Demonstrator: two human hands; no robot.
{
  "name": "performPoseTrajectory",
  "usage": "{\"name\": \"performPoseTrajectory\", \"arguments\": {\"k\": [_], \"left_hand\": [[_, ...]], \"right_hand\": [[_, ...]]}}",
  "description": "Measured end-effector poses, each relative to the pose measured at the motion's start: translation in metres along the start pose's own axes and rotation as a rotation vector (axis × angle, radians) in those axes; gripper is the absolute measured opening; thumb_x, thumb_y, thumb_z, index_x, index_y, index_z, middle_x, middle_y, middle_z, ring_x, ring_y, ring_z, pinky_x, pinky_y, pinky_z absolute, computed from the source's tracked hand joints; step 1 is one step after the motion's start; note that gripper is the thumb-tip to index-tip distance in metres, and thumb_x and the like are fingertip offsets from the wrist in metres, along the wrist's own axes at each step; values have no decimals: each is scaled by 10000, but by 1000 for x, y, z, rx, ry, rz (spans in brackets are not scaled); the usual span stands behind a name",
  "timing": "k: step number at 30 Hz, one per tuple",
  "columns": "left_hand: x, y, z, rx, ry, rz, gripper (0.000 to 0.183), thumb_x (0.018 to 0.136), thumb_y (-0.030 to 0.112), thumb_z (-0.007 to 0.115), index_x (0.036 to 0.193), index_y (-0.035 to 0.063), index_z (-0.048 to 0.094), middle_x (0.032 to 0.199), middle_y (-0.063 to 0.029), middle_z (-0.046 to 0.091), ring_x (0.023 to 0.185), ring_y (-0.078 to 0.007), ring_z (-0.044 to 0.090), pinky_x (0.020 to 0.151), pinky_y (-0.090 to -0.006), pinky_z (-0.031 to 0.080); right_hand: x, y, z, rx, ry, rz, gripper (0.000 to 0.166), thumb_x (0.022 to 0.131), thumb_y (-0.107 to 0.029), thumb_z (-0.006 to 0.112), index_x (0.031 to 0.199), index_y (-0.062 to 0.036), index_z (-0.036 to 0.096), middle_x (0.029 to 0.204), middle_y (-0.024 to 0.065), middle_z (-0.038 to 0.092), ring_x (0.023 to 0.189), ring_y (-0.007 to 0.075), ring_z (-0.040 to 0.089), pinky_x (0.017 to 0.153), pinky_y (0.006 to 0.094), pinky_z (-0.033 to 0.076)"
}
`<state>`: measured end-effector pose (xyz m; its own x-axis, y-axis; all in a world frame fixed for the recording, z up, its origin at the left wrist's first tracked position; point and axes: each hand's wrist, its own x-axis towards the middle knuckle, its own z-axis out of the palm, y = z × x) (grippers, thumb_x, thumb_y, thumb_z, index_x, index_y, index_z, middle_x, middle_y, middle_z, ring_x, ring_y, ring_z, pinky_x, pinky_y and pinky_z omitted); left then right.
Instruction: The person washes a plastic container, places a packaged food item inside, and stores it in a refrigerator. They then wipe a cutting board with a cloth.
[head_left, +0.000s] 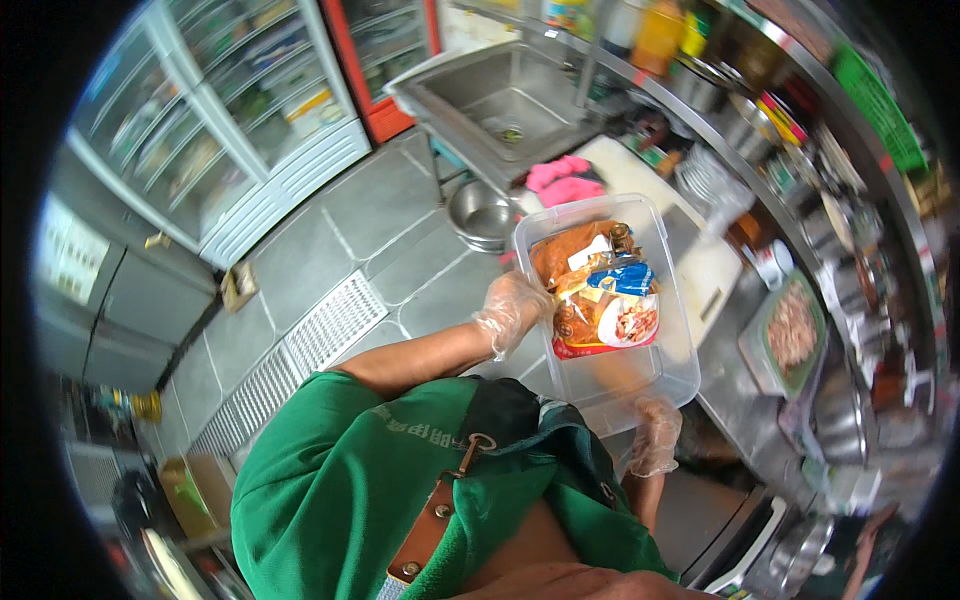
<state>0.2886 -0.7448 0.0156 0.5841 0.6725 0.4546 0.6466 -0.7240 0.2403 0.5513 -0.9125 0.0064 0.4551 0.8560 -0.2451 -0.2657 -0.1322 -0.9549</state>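
Observation:
My left hand (516, 306), in a clear disposable glove, grips the left wall of a translucent plastic storage box (679, 367). At the box's lower right corner, my right hand (658, 429), gloved the same way, holds it too. Inside lie a printed food pouch with a red lower edge (581, 346), a blue packet (622, 279) and an orange-brown bag (553, 259). No lid covers the box. It is tilted in front of my green shirt, partly over the counter's edge. The fingers under and behind its walls are partly hidden.
A white cutting board (697, 277) and pink cloth (561, 181) lie beyond the box. A tub of pale chopped meat (793, 330) stands on the counter, right. Behind are a steel sink (480, 97), a metal bowl (484, 214) and glass-door fridges (247, 97). A floor grate (337, 315) lies left.

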Motion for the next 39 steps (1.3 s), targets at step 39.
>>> {"name": "performPoseTrajectory", "arguments": {"k": [39], "left_hand": [[-324, -579, -377, -515, 939, -1603, 292, 626, 168, 615, 793, -71, 598, 694, -136, 606, 661, -223, 573, 632, -335, 439]], "right_hand": [[47, 157, 892, -238, -1000, 424, 101, 678, -38, 539, 707, 50, 579, 677, 139, 585, 608, 233, 585, 517, 326, 502]]}}
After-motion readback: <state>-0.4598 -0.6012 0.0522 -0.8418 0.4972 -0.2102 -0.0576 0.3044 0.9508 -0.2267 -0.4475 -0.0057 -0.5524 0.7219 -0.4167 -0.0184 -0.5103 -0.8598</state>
